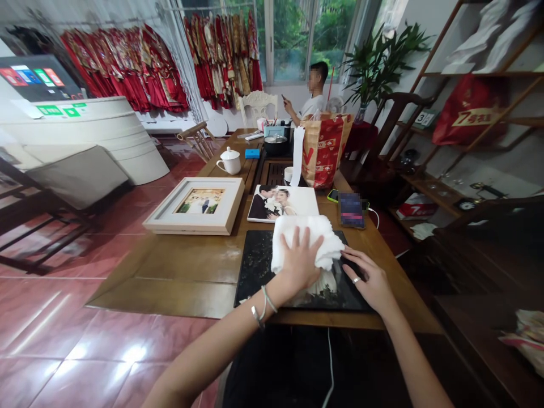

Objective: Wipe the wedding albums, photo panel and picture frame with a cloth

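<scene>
Left hand [301, 258] spread open on the white cloth [329, 241], I'm apparently wiping this black panel [255, 260]; the next stroke needs my loosely open right hand [370, 281] steadying its edge.

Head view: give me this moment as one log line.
left hand: spread on white cloth | right hand: at right side of dark panel | white cloth: on dark panel | dark panel: flat on wooden table

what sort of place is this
Probably a bridal or wedding-photo shop: red and gold garments hang along the back, and a framed photo and a couple's portrait panel lie on the table.
</scene>
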A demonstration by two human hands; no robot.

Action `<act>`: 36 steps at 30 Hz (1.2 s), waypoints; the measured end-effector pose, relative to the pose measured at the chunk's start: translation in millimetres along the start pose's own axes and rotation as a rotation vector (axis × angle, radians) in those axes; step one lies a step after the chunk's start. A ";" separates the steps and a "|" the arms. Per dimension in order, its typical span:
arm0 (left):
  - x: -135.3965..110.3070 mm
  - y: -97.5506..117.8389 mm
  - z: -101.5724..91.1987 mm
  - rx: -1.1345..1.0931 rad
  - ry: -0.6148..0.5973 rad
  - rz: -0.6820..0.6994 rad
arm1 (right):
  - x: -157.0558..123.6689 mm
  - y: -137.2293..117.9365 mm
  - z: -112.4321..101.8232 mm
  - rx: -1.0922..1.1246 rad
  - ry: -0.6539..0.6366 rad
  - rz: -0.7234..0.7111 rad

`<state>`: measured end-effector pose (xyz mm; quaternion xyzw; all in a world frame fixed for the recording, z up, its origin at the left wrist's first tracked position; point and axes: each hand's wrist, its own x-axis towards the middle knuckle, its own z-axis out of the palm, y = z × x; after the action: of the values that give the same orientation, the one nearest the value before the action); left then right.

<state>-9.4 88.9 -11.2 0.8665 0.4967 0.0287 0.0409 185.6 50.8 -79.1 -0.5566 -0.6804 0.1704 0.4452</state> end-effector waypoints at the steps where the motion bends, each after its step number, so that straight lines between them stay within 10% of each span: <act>1: 5.1 -0.1 -1.5 0.013 0.004 -0.006 | 0.0 0.2 0.2 -0.001 0.000 0.003; 14: -104.5 31.7 21.3 -0.053 -0.043 0.174 | 0.5 -1.8 -3.3 0.033 -0.052 -0.004; 27: 6.5 2.1 -11.3 0.051 -0.054 0.148 | -0.2 5.2 2.5 0.005 0.029 0.045; 36: -74.4 53.9 2.2 0.162 -0.053 0.027 | 1.5 -1.8 -1.3 0.086 -0.027 0.010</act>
<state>-0.5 -2.6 -8.7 0.8740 0.4845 -0.0341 -0.0165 185.5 51.2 -76.5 -0.5381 -0.6755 0.2094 0.4587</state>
